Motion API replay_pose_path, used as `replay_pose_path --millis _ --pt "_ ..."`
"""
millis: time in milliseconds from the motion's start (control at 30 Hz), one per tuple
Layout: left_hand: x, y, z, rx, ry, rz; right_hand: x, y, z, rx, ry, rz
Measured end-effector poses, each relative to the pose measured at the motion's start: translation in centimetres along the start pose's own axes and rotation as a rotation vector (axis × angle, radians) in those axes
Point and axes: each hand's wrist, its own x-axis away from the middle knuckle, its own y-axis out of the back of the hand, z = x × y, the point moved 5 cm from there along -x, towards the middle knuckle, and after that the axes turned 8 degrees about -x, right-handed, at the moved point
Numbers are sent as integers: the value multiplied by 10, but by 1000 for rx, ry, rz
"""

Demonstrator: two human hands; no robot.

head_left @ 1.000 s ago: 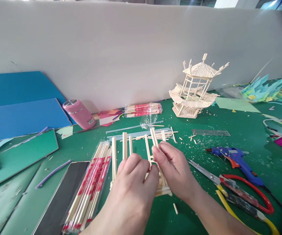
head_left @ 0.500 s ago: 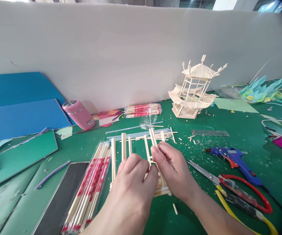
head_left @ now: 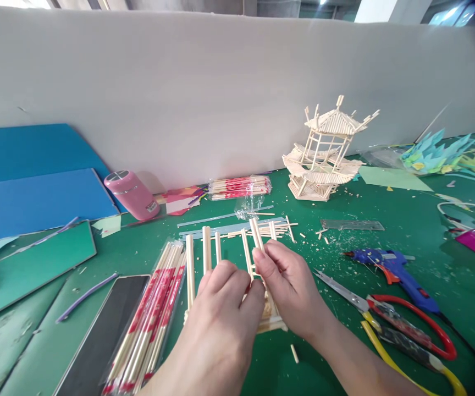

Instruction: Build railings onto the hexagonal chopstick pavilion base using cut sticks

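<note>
A partly built wooden-stick model [head_left: 206, 247] stands in front of me, with several upright posts rising from a low base. My right hand [head_left: 289, 289] is closed on one of its right-hand posts [head_left: 256, 233], thumb against the near side. Across the middle of the model reaches my left hand [head_left: 225, 319], its fingers curled down among the posts beside the right hand. Its fingertips are hidden, so what they pinch cannot be made out. Short crosspieces join the posts near the right fingers. Both hands cover much of the base.
A stick pavilion [head_left: 324, 159] stands behind. On the right lie a blue glue gun [head_left: 394, 269], scissors [head_left: 357, 297] and a clear ruler [head_left: 352, 225]. Packed sticks [head_left: 150, 319], a dark phone-like slab [head_left: 105, 335] and a pink cylinder [head_left: 132, 195] are to the left.
The whole view has shifted very slightly. Both hands keep nearly the same pose on the model, and no object has visibly moved on the table.
</note>
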Motion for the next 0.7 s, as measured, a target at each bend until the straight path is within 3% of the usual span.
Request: replay_pose_path --millis 467,700 --pt "-1 -1 -1 -32 -36 -38 0 0 0 0 11 -12" --pt "0 -1 2 -17 -17 -4 1 0 0 -1 9 -13"
